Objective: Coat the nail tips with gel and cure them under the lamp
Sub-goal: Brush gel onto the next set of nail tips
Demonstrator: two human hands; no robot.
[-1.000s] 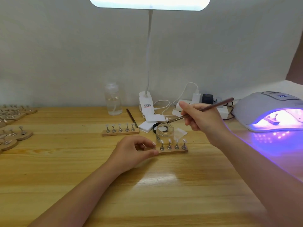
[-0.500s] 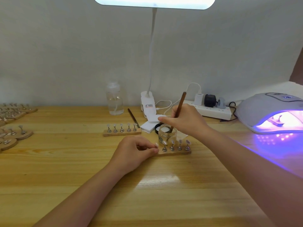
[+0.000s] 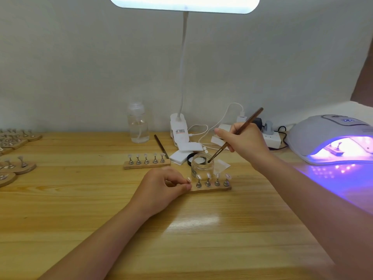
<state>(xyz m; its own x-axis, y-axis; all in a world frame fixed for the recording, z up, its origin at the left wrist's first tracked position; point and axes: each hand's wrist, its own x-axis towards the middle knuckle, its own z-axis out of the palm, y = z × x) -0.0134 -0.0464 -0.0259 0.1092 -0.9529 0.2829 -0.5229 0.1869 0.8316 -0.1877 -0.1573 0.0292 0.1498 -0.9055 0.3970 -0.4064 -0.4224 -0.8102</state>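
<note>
A small wooden strip (image 3: 214, 189) with several nail tips on metal stands lies at the table's middle. My left hand (image 3: 161, 186) pinches its left end. Right behind it stands a clear glass gel jar (image 3: 202, 166), open. My right hand (image 3: 245, 141) grips a brown brush (image 3: 236, 135), tilted, with its tip at the jar's mouth. The curing lamp (image 3: 331, 136) glows purple at the right, with another strip of tips (image 3: 336, 149) inside it. A second strip of tips (image 3: 147, 162) lies behind and to the left.
A black jar lid (image 3: 190, 158), white pads (image 3: 184, 151) and a spare brush (image 3: 161, 146) lie behind the jar. A clear bottle (image 3: 138, 126), a clip desk lamp (image 3: 178, 130) and a power strip (image 3: 271, 138) line the wall. More wooden tip holders (image 3: 14, 164) fill the left edge.
My right hand swung the brush upright into the jar, then tilted it back so the tip sits at the jar's mouth. My left hand kept its hold on the strip.
</note>
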